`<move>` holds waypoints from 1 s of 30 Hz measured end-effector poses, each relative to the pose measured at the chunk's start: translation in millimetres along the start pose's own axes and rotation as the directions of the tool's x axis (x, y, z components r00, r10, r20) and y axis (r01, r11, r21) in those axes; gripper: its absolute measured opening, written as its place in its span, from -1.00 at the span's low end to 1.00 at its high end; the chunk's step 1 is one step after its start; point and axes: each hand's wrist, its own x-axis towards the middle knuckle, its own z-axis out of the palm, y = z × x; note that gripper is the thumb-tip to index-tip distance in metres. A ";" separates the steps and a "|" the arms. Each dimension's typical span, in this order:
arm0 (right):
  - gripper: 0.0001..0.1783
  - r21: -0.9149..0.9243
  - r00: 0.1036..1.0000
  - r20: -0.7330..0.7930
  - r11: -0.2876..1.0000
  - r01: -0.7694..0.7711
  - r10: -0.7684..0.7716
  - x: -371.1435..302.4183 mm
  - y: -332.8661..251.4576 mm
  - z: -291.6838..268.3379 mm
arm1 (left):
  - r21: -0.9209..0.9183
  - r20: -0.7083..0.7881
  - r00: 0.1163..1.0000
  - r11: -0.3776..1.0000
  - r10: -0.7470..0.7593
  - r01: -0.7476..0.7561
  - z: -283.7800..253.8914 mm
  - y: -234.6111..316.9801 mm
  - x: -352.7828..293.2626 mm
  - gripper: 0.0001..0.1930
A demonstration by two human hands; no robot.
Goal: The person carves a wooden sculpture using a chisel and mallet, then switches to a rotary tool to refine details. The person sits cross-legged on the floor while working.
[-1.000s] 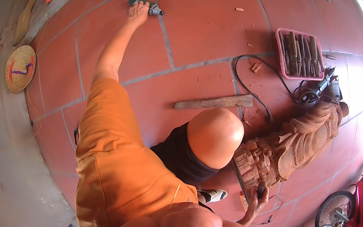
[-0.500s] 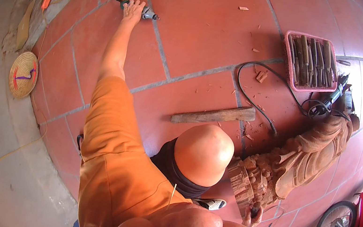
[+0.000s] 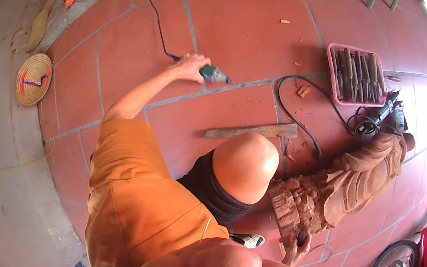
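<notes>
Red tiled floor (image 3: 240,37) with grey joints, seen from my head; a straw hat (image 3: 33,79) lies by the left edge and a red motorbike (image 3: 418,261) stands at far right. Around the work: a pink basket (image 3: 353,103) of chisels (image 3: 355,71), a second tool (image 3: 387,106) just beside it, and scattered chips (image 3: 303,90). Between my left arm and the carving (image 3: 357,178) are a stick (image 3: 252,131), my bent knee (image 3: 246,164) and a loop of black cable (image 3: 280,95).

Power tool (image 3: 212,74): at upper centre, over the floor, its nose to my right and slightly toward me; long axis nearly crosswise, cord (image 3: 156,15) leaving the rear. My left fingers (image 3: 200,60) are closed round its body; whether it touches the tiles I cannot tell. Carving: long axis slanting, rough blocky end near my knee, draped folds farther off to the right. My right fingers (image 3: 307,243), at the rough end, are curled about a dark piece (image 3: 302,237), too small to identify.
</notes>
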 end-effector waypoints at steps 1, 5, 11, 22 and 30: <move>-0.76 -0.061 0.999 -0.007 0.997 0.044 -0.045 -2.8 -1.4 1.6 | -0.084 0.033 0.999 0.996 0.012 -0.009 5.0 17.9 -2.5 -0.43; -0.76 -0.161 0.988 -0.040 0.977 0.143 -0.152 3.0 -7.5 7.6 | -0.400 0.100 0.995 0.915 -0.011 0.050 24.0 90.2 -24.5 -0.33; -0.72 0.020 0.994 -0.096 0.999 0.050 -0.048 1.4 10.9 9.4 | -0.696 0.015 0.978 0.705 0.207 -0.139 34.0 195.6 -41.0 -0.31; -0.67 -0.150 0.898 -0.250 0.930 0.334 -0.363 -8.6 -7.5 10.3 | -0.754 0.370 0.694 0.636 0.618 -0.164 -63.0 361.8 -18.6 -0.30; -0.73 -0.091 0.894 -0.308 0.945 0.314 -0.326 -27.9 -22.2 4.5 | -0.646 0.369 0.595 0.657 0.714 -0.388 -123.4 510.0 -25.0 -0.28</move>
